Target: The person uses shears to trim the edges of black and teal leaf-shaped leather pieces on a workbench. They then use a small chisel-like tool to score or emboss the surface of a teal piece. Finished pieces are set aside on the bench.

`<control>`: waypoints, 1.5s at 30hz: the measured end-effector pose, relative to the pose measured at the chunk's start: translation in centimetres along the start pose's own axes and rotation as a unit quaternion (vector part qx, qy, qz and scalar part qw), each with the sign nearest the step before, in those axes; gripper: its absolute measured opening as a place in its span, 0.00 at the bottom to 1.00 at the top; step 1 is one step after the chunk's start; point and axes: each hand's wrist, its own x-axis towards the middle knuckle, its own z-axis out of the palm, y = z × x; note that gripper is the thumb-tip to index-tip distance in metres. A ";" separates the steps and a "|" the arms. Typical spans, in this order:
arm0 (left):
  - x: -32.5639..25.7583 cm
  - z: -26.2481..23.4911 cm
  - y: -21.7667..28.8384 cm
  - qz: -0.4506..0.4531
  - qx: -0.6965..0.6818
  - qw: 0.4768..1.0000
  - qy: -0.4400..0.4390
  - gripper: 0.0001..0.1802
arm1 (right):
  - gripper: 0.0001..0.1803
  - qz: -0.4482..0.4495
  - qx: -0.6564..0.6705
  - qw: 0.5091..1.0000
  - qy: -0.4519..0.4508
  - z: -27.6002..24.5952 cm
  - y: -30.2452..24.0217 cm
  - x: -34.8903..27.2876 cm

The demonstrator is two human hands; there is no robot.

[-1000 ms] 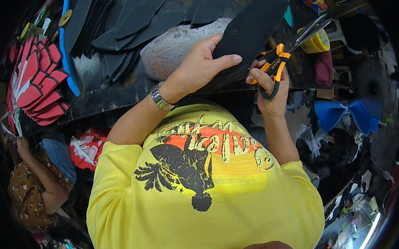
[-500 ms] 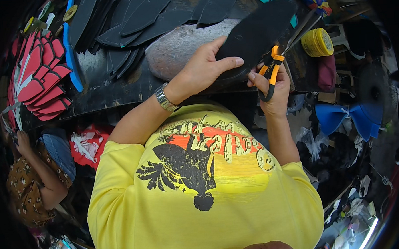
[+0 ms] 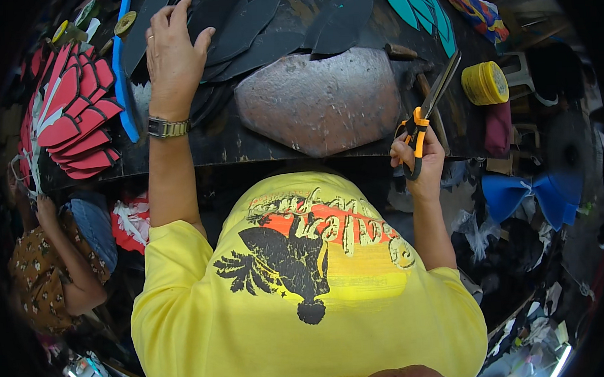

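Head view: pitted brown slab (image 3: 322,103), near; leaf-shaped black sheets (image 3: 248,29), far, partly beneath unclenched left hand (image 3: 175,59); orange-handled scissors (image 3: 418,121) grasped in right hand (image 3: 427,161); right, cylindrical tub (image 3: 483,85), contents hidden.

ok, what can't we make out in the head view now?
All head view:
Left hand: its back hides the palm; any grip is unclear.
Black pieces: overlap and the top edge hide the count.
Scissors: right hand hides part of the handles.
Teal pieces: ends cut off by the top edge.
Dark round shape: too dim, blurred.
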 end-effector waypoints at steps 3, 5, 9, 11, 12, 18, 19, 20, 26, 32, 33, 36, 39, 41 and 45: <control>0.0 1.0 1.8 0.074 0.035 0.995 0.058 0.27 | 0.13 0.010 -0.007 1.000 -0.008 0.1 0.2 0.0; 0.1 2.9 4.0 0.150 -0.083 0.984 0.043 0.26 | 0.13 0.015 -0.011 1.000 -0.024 0.3 0.2 -0.1; 0.7 7.9 9.5 0.108 -0.185 0.956 -0.201 0.26 | 0.13 0.007 -0.017 0.998 -0.052 0.8 0.3 -0.5; 1.8 10.1 11.3 0.063 -0.098 0.946 -0.303 0.35 | 0.13 -0.001 -0.042 0.997 -0.059 0.7 0.4 -0.8; 2.2 11.1 11.6 0.051 -0.082 0.944 -0.315 0.36 | 0.11 -0.006 -0.051 0.997 -0.050 0.6 0.5 -1.0; 3.0 14.5 11.7 0.032 -0.091 0.956 -0.275 0.33 | 0.11 0.029 -0.064 0.997 -0.035 -0.9 0.8 -2.1; 2.7 14.7 11.6 0.044 -0.113 0.961 -0.246 0.30 | 0.11 0.046 -0.065 0.996 -0.033 -1.1 0.9 -2.3; 2.6 15.0 11.5 0.053 -0.132 0.962 -0.234 0.27 | 0.12 0.056 -0.062 0.996 -0.039 -1.3 0.9 -2.4; 2.3 15.5 10.8 -0.015 -0.341 0.909 -0.239 0.29 | 0.13 0.107 -0.033 0.992 -0.065 -1.6 1.0 -2.3; 3.0 12.5 10.1 -0.121 -0.598 0.706 -0.360 0.33 | 0.13 0.154 -0.015 0.984 -0.092 -1.8 0.9 -2.1; 3.2 11.7 10.3 -0.146 -0.593 0.696 -0.377 0.33 | 0.14 0.158 -0.016 0.982 -0.098 -1.8 1.0 -2.2; 2.4 9.2 10.3 -0.126 -0.619 0.643 -0.433 0.27 | 0.17 0.175 -0.010 0.976 -0.132 -2.2 0.9 -2.1; 0.7 7.9 11.0 -0.104 -0.651 0.624 -0.419 0.24 | 0.20 0.195 -0.015 0.968 -0.156 -2.6 0.7 -2.3; -0.2 7.3 11.0 -0.103 -0.616 0.653 -0.429 0.24 | 0.21 0.200 -0.018 0.966 -0.165 -2.8 0.7 -2.4; -1.3 6.3 10.9 -0.107 -0.591 0.669 -0.439 0.29 | 0.20 0.210 -0.027 0.958 -0.195 -3.0 0.4 -2.5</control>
